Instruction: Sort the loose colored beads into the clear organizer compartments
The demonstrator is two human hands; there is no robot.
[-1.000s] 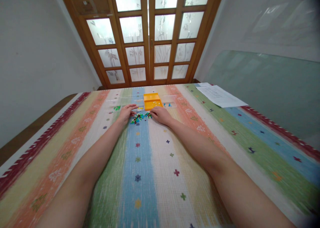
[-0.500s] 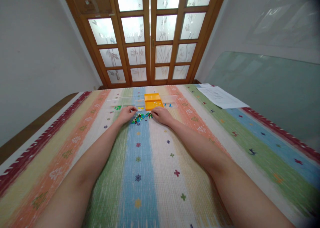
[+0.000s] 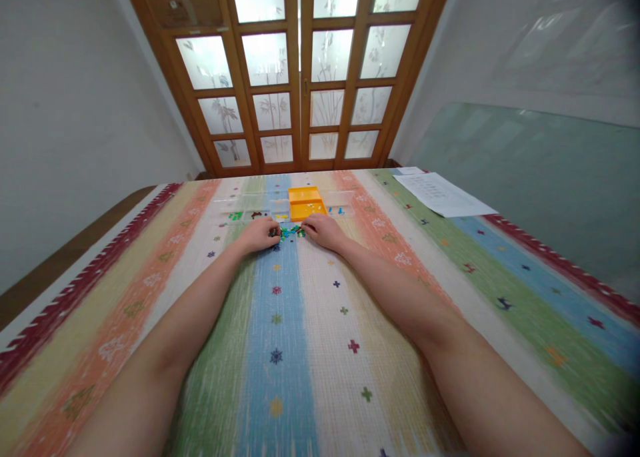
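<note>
A pile of small mixed pieces (image 3: 289, 232), green, blue and dark red, lies on the striped tablecloth. My left hand (image 3: 260, 234) reaches into its left side with fingers curled down and drawn together, hiding part of it. At the pile's right edge rests my right hand (image 3: 323, 231), thumb and fingers pinched close; what they hold, if anything, is too small to name. Just beyond the hands stands an open orange box (image 3: 306, 195) with a few small pale pieces inside. Small green pieces (image 3: 235, 215), brown pieces (image 3: 257, 215) and yellow pieces (image 3: 281, 216) sit in a clear tray on the left.
Blue pieces (image 3: 341, 211) lie in clear plastic right of the orange box. Printed paper sheets (image 3: 440, 194) rest at the table's far right. Behind the table are wooden doors (image 3: 300, 97) with glass panes, and a glass panel (image 3: 530, 163) leans at the right wall.
My left hand has come down and slightly nearer, from the tray's edge onto the pile's left side. The brown pieces in the tray now show. My right hand has hardly moved.
</note>
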